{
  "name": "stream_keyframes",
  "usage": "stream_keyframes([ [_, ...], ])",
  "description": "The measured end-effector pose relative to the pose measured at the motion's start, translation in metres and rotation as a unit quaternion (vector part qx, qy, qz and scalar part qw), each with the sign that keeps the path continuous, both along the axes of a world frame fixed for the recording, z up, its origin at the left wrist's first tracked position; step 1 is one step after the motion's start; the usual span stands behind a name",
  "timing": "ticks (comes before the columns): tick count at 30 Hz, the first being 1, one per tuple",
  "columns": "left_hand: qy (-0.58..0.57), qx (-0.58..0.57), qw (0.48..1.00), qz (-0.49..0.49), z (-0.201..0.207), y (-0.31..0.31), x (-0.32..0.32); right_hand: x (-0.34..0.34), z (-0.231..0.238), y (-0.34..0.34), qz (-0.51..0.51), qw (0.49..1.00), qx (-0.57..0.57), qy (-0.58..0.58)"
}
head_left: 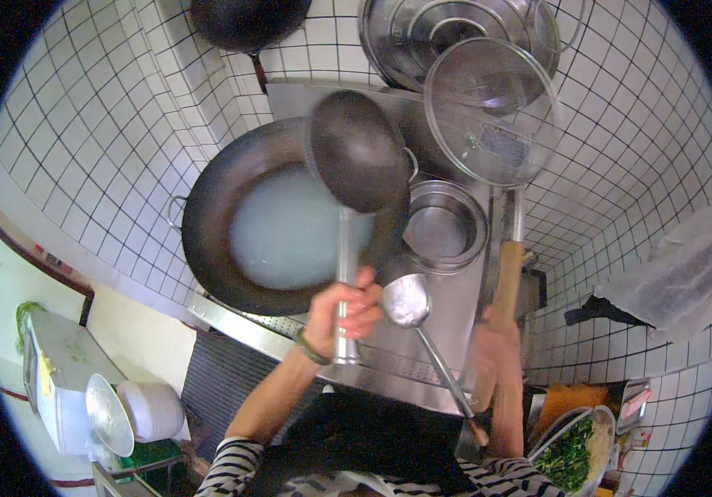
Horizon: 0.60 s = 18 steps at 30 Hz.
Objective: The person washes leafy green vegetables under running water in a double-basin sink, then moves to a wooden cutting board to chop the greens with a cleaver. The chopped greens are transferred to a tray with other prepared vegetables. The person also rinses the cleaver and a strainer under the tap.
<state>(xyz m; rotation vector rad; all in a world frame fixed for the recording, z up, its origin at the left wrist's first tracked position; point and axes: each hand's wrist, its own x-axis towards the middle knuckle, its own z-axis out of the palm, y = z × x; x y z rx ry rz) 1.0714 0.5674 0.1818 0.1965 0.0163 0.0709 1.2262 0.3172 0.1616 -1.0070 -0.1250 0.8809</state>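
Note:
My left hand (341,313) is closed round the metal handle of a dark frying wok (356,149), held up over the right side of a large black wok (207,248). Cloudy, whitish water (281,236) lies in the large wok, partly covered by the raised one. My right hand (501,352), blurred, grips the wooden handle of a round mesh strainer (488,108). That strainer stands up at the right, in front of the tiled wall and metal lid. Between my hands a metal ladle (406,300) with a wooden-tipped handle lies on the steel stove top, its handle toward me.
A stainless pot (443,225) stands right of the large wok. Behind are a big metal lid (389,37) and another dark pan (248,21) on the wall. Chopped greens (567,455) fill a bowl at lower right. A metal basin (109,414) and white tub (149,410) stand lower left.

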Motion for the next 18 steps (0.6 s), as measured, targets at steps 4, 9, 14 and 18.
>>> stream_keyframes([
  [4, -0.053, -0.111, 0.989, -0.082, -0.025, -0.037, 0.065, 0.008, 0.008, -0.049, -0.001, 0.995, 0.1, 0.024],
  [9, -0.059, -0.381, 0.904, -0.185, -0.082, -0.054, 0.143, 0.005, -0.015, -0.089, 0.118, 0.903, 0.349, 0.22],
  [14, -0.021, -0.34, 0.925, -0.165, -0.148, -0.046, 0.196, -0.01, -0.042, -0.109, 0.032, 0.93, 0.283, 0.233],
  [18, 0.079, -0.236, 0.959, -0.136, -0.19, -0.028, 0.229, -0.02, -0.04, -0.117, -0.016, 0.944, 0.241, 0.224],
])
